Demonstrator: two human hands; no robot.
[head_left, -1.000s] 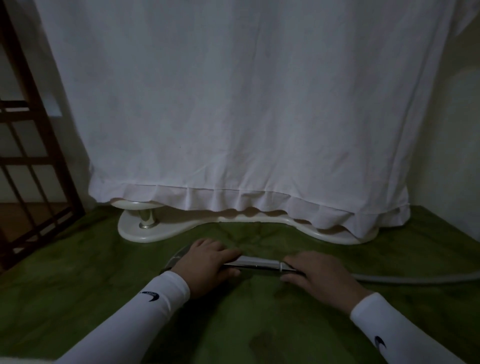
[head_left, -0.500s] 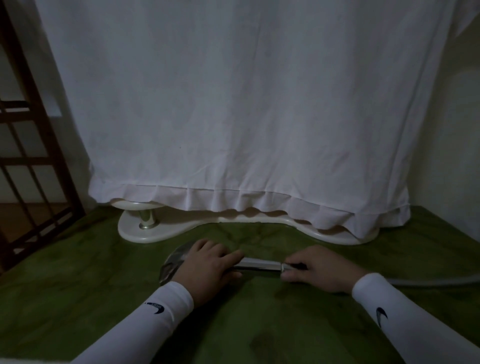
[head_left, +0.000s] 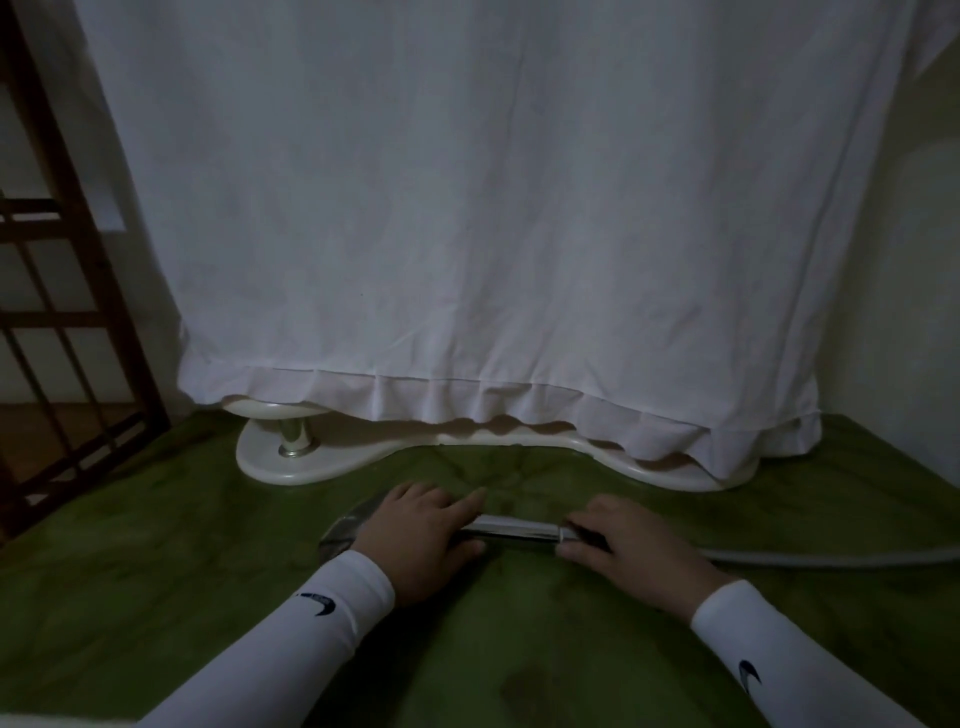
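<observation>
A chrome shower head (head_left: 347, 529) with a shiny handle (head_left: 514, 529) lies on a green marbled surface (head_left: 156, 561). My left hand (head_left: 415, 540) grips the handle near the round head, thumb under, fingers over. At the handle's other end my right hand (head_left: 623, 551) grips the joint where the grey hose (head_left: 831, 558) meets it. The hose runs off to the right. Both arms wear white sleeves.
A large white cloth (head_left: 493, 234) hangs behind the hands, draped over a cream curved base (head_left: 291, 462) with a chrome post (head_left: 294, 439). A dark wooden lattice frame (head_left: 62, 260) stands at the left. A pale wall closes off the right side.
The right forearm swung outward to the right and back again, with the hand staying at the hose joint. The left hand and shower head stay almost still.
</observation>
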